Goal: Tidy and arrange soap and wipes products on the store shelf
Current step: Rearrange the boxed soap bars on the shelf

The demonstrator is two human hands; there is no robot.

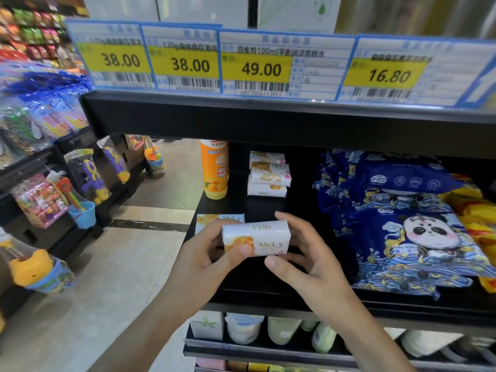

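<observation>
Black store shelf [241,288] under both hands: left hand [212,253] and right hand [308,253] pinch a white paper-wrapped soap bar [256,238]; a careless push beyond them could topple the seemingly loose soap stack [268,174].

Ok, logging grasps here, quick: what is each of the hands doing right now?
Left hand: grips the Mely soap bar at its left end.
Right hand: grips the same bar at its right end.

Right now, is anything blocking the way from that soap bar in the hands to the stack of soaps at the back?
Nothing visible does. The soap bar is held over bare dark shelf that runs back to the soap stack.
</observation>
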